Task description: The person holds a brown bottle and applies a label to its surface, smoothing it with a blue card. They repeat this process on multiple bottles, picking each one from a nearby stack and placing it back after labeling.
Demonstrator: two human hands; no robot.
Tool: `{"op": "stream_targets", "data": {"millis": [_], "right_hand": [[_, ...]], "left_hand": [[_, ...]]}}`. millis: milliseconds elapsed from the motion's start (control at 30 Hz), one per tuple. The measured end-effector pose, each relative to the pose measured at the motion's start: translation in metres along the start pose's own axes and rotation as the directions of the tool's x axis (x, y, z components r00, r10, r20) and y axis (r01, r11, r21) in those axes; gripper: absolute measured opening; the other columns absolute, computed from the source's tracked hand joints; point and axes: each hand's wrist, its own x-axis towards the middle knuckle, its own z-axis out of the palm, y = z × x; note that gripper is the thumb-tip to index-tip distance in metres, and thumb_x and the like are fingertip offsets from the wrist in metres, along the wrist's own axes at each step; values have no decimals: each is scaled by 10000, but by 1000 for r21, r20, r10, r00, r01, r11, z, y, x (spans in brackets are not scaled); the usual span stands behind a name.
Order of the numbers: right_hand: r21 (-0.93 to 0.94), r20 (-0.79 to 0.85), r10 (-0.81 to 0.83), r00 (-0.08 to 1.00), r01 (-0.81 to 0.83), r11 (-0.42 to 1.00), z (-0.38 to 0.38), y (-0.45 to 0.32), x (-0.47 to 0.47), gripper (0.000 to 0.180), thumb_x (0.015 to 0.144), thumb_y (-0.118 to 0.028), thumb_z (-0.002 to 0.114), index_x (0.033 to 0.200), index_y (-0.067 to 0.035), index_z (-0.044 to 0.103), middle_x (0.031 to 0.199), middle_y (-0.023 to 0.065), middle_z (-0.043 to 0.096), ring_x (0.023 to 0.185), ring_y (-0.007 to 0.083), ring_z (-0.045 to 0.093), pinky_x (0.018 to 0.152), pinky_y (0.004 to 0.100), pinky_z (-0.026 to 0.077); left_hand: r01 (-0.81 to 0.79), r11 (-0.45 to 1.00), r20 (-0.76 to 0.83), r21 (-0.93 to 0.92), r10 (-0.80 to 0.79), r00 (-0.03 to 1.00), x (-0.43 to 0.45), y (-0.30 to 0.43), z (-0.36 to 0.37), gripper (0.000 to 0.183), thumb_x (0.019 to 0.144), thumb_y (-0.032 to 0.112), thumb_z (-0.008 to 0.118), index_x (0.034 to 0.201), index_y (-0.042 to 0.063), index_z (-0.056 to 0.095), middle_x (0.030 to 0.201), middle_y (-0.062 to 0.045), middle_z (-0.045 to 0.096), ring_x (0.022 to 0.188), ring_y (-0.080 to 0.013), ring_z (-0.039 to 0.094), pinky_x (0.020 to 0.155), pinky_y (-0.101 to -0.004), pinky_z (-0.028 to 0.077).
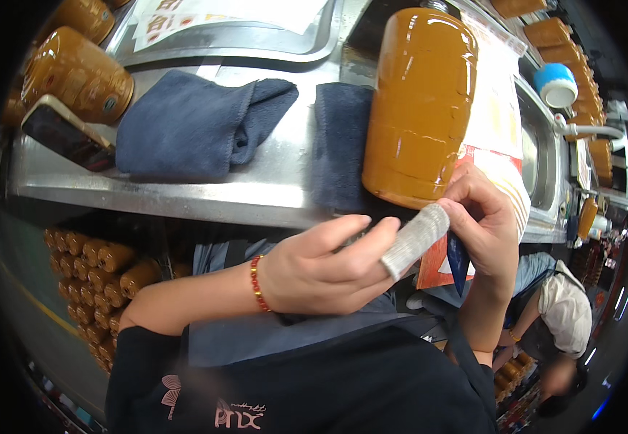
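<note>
A grey knitted finger sleeve (419, 238) covers one finger of my left hand (335, 266). That hand wears a red beaded bracelet, and its other fingers are apart and bent. With thumb and forefinger, my right hand (479, 217) pinches the sleeve at the fingertip. A dark blue pointed piece (457, 260) hangs below the right hand; what it is and how it is held cannot be told. Just beyond both hands lies a large glossy amber-brown bottle (419, 108), its threaded neck pointing away from me. Under its left side is a dark blue cloth (341, 146).
A folded blue towel (183, 125) lies on the steel counter (286, 184). Left of it a phone (67, 133) leans by another brown jar (78, 76). Printed sheets rest in a steel tray (314, 54). Right are a sink (544, 163) and a crouching person (563, 309). Bottles (97, 271) are stacked below.
</note>
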Motion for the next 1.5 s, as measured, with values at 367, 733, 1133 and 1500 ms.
{"op": "stream_targets", "data": {"millis": [367,733,1133,1500], "right_hand": [[38,20,83,996,-83,996,-1,-3,0,150,893,-21,766,825,-5,633,898,19,546,810,92,518,715,229,398],[78,26,146,989,-147,986,-4,0,-1,150,904,-33,769,826,-2,644,869,11,553,800,91,531,715,233,402],[102,39,39,999,-42,994,-3,7,2,165,911,-53,775,822,-6,644,875,9,568,714,50,530,606,210,393],[199,70,53,996,-66,978,-19,15,-2,151,909,-36,773,833,1,648,909,22,592,699,57,585,616,208,441]], "left_hand": [[105,994,83,-12,-104,991,-12,2,-3,360,912,199,584,1207,95,761,1128,-15,713,1149,-187,580,827,-265,430],[286,951,126,-121,-271,954,-19,-7,-12,538,741,172,782,1255,30,714,1071,-86,699,1013,-257,593,780,-333,481],[139,983,16,-124,-138,990,25,-9,10,413,924,212,649,1316,89,695,1287,-63,652,1306,-255,519,1041,-337,459],[337,931,90,-141,-326,941,39,-40,19,989,728,221,908,1524,-81,402,1515,-258,478,1351,-412,498,1120,-444,426]]}}
